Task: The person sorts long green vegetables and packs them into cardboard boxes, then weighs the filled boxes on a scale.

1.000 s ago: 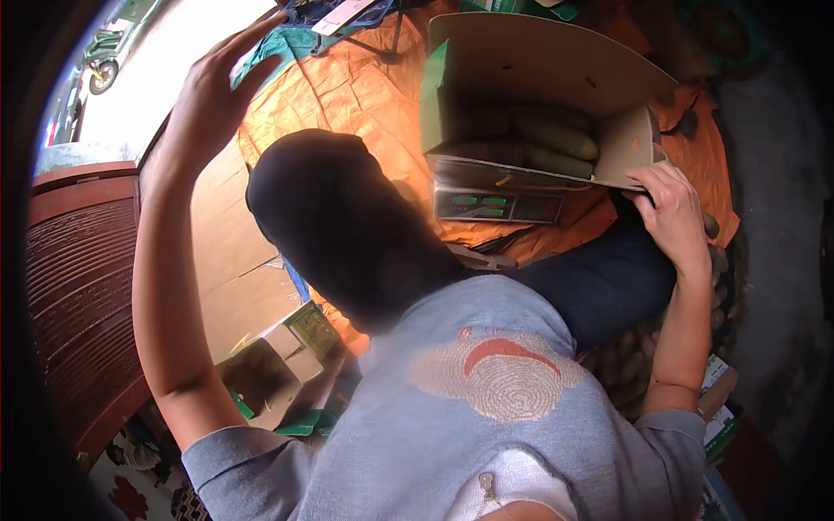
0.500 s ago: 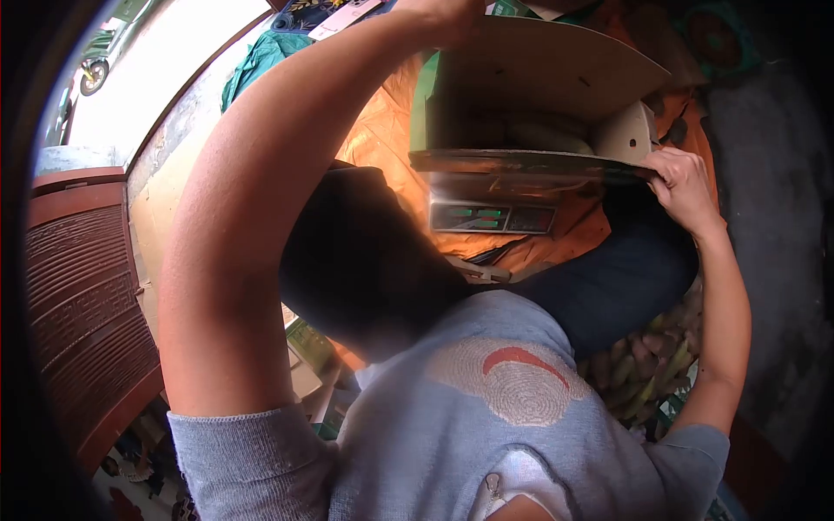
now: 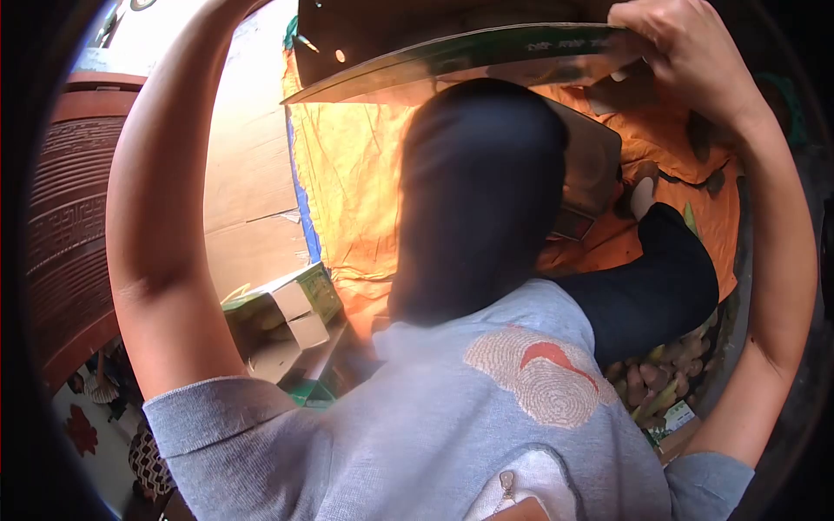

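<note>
At the top of the head view, a large open cardboard box [image 3: 460,56] is tilted, with green printing along its near flap. My right hand [image 3: 682,48] is closed over the flap's right end, fingers curled around the edge. My left forearm [image 3: 169,174] reaches up past the box's left side, and the hand itself is beyond the top edge of the frame. Below the box, a metal weighing scale [image 3: 595,165] is partly hidden behind my raised knee [image 3: 482,174].
An orange tarp [image 3: 356,200] covers the floor, beside flattened cardboard [image 3: 248,191]. Open green boxes [image 3: 308,304] stand at lower left. A pile of brownish produce [image 3: 656,382] lies by my right leg. A carved wooden panel [image 3: 74,208] borders the left.
The box has moved up and left, off the scale area, with my right hand still on its flap. My left hand has gone out of view. My knee has risen.
</note>
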Action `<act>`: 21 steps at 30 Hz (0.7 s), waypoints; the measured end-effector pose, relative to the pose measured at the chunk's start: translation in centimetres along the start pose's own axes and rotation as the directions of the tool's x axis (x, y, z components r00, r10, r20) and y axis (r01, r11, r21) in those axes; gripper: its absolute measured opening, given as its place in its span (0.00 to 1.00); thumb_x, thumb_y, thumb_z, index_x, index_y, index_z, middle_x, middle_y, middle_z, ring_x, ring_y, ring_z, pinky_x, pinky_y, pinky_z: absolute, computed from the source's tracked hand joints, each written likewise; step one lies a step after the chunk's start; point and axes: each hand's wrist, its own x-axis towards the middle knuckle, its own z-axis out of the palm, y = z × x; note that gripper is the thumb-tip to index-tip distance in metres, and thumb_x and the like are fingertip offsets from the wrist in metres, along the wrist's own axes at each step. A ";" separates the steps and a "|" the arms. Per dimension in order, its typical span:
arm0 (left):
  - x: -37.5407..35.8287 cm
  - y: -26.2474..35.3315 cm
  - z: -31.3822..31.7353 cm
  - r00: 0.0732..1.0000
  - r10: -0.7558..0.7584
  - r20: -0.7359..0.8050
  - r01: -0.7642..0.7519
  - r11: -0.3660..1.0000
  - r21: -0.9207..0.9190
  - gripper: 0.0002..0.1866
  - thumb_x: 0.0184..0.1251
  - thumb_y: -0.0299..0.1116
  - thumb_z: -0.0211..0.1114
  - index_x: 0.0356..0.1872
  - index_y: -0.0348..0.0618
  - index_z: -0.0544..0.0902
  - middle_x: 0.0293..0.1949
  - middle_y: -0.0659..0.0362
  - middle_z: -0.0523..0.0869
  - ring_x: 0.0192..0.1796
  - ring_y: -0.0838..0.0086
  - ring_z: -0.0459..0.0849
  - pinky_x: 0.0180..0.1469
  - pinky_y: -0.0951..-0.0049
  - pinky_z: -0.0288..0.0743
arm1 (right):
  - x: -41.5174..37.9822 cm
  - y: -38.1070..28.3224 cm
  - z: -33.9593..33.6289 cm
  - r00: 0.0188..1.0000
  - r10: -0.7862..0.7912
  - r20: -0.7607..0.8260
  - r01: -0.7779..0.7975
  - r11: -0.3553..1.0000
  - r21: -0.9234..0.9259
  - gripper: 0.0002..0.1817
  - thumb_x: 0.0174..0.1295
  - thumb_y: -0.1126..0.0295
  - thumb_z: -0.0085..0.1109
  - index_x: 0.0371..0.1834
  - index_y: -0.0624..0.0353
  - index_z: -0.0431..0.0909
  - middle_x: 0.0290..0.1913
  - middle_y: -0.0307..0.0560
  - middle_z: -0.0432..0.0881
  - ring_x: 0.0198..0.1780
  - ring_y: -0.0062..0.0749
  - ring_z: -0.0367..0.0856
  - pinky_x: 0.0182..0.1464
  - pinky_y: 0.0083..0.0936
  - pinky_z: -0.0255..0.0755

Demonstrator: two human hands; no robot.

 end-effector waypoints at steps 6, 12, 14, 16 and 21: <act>-16.1 -1.6 -7.6 0.956 -0.289 -0.060 0.286 0.859 0.425 0.12 0.63 0.34 0.60 0.44 0.41 0.81 0.38 0.50 0.84 0.43 0.63 0.84 0.45 0.68 0.75 | 7.5 -7.6 2.0 0.960 -0.277 -0.030 0.278 0.960 0.038 0.01 0.43 0.72 0.56 0.20 0.56 0.76 0.23 0.45 0.80 0.30 0.40 0.82 0.31 0.35 0.74; -26.0 -3.4 -12.1 0.900 -0.435 0.004 0.364 0.758 0.542 0.09 0.60 0.34 0.61 0.39 0.44 0.83 0.33 0.49 0.83 0.39 0.54 0.82 0.41 0.62 0.74 | 12.1 -19.2 7.7 0.949 -0.307 -0.073 0.312 0.877 0.365 0.06 0.49 0.72 0.57 0.23 0.50 0.84 0.29 0.43 0.84 0.36 0.36 0.85 0.36 0.30 0.78; -28.7 -4.2 -12.3 0.869 -0.494 0.012 0.385 0.692 0.611 0.08 0.59 0.34 0.62 0.37 0.45 0.83 0.33 0.48 0.83 0.39 0.52 0.81 0.39 0.59 0.74 | 13.2 -23.3 9.2 0.939 -0.340 -0.057 0.325 0.816 0.478 0.06 0.50 0.71 0.56 0.24 0.51 0.84 0.29 0.43 0.84 0.36 0.38 0.85 0.35 0.31 0.77; -31.6 -5.2 -12.1 0.827 -0.561 0.035 0.401 0.631 0.664 0.06 0.58 0.33 0.61 0.35 0.45 0.82 0.33 0.48 0.82 0.39 0.51 0.80 0.39 0.56 0.73 | 13.5 -27.9 10.7 0.930 -0.360 -0.071 0.329 0.733 0.595 0.07 0.50 0.70 0.55 0.24 0.52 0.84 0.30 0.44 0.85 0.38 0.39 0.85 0.36 0.32 0.77; -43.0 -9.8 -11.5 0.739 -0.668 0.085 0.405 0.542 0.736 0.05 0.57 0.30 0.58 0.30 0.42 0.81 0.31 0.46 0.81 0.38 0.50 0.80 0.37 0.54 0.72 | 11.4 -34.0 11.8 0.916 -0.396 -0.069 0.317 0.606 0.729 0.06 0.49 0.65 0.54 0.23 0.50 0.81 0.24 0.42 0.82 0.33 0.36 0.83 0.35 0.31 0.74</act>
